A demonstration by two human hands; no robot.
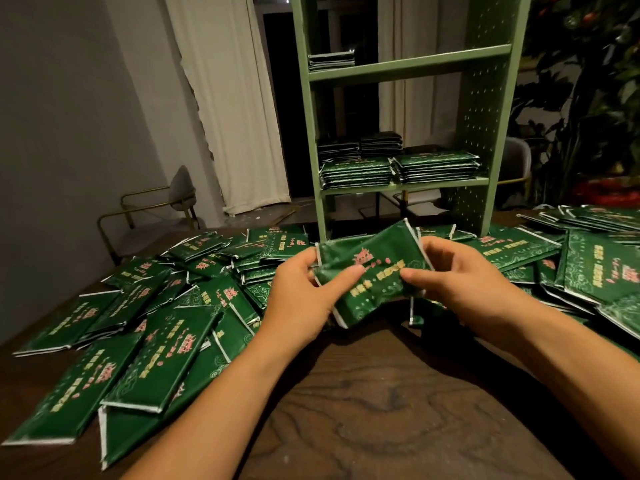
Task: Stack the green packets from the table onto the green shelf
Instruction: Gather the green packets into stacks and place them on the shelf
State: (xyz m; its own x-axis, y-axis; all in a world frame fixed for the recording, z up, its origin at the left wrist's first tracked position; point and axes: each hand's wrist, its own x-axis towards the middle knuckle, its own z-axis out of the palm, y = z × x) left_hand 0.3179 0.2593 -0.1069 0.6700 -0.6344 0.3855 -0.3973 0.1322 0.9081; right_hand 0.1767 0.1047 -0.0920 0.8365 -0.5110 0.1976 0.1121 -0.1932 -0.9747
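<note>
A small bundle of green packets [372, 268] hangs above the table's middle, held from both sides. My left hand [304, 285] grips its left end, thumb on top. My right hand [460, 275] pinches its right end. Behind them stands the green shelf [408, 65]. Its lower board carries several neat stacks of green packets [398, 168]. A short stack [331, 60] lies on the upper board at the left. Many loose green packets [145, 327] cover the table on the left, and more [595, 265] lie on the right.
The dark wooden table [381, 410] shows bare wood in front of me between my forearms. A chair with a gold frame [156, 209] stands beyond the table's left edge. White curtains [228, 98] and a leafy plant [588, 98] are behind the shelf.
</note>
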